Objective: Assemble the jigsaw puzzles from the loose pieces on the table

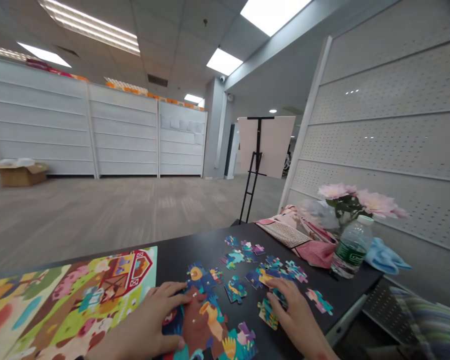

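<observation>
A partly joined jigsaw puzzle (198, 320) with a brown animal on dark blue lies on the table in front of me. My left hand (161, 317) rests at its left edge, fingers spread and fingertips touching it. To the right, my right hand (294, 312) has its thumb and index finger around a dark blue puzzle piece (280, 296). Just below those fingers lies a yellow and teal puzzle piece (267, 314). Loose puzzle pieces (235, 289) are scattered beyond and between my hands, several touching or overlapping near my right fingertips.
An illustrated farm picture (108, 295) covers the table's left side. At the right back stand a water bottle (351, 250), pink flowers (378, 202), a pink patterned cloth bag (296, 235) and a blue cloth (386, 256). An easel (258, 155) stands past the black table (176, 250).
</observation>
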### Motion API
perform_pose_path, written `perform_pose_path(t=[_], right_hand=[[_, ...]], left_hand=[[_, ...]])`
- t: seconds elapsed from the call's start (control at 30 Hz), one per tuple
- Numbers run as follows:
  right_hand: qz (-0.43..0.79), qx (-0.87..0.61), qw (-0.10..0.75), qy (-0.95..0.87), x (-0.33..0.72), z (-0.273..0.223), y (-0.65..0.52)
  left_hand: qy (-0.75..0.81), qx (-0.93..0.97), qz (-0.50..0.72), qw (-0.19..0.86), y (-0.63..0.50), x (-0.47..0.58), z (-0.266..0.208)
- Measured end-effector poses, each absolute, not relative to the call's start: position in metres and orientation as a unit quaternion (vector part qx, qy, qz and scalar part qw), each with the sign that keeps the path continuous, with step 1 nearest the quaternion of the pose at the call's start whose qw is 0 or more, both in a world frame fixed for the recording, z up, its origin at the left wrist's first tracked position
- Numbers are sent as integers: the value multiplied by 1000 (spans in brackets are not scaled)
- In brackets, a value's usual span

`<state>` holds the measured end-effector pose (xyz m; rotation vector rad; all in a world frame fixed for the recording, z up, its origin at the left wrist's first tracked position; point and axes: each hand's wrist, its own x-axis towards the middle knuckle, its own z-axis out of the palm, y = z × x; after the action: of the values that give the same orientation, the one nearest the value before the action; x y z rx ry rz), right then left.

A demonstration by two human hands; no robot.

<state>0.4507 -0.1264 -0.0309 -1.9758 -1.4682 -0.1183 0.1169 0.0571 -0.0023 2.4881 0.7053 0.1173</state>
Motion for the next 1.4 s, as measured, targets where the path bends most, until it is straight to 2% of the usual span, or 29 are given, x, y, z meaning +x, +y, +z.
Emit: perform_pose_path(t=[0.2, 0.4, 0.6, 1.03, 1.27, 1.4], right_hand=[[-17, -712, 294, -637, 403, -31, -125], [-11, -751, 343, -564, 412, -38, -129], [-57, -754, 361, -546, 420, -51, -125], [-53, -749, 283, -597, 415, -46, -123], [-58, -752, 279, -594, 416, -48, -123], [-70, -748, 280, -598, 418, -50, -122]], left_hand=[[256, 924, 53, 280, 60, 117, -9], [257, 921, 43, 290, 63, 115, -10], [281, 911, 47, 299, 63, 115, -10], [280, 915, 32, 290, 63, 119, -12], [267, 923, 50, 274, 65, 119, -15], [222, 937, 100, 250, 71, 116, -22]])
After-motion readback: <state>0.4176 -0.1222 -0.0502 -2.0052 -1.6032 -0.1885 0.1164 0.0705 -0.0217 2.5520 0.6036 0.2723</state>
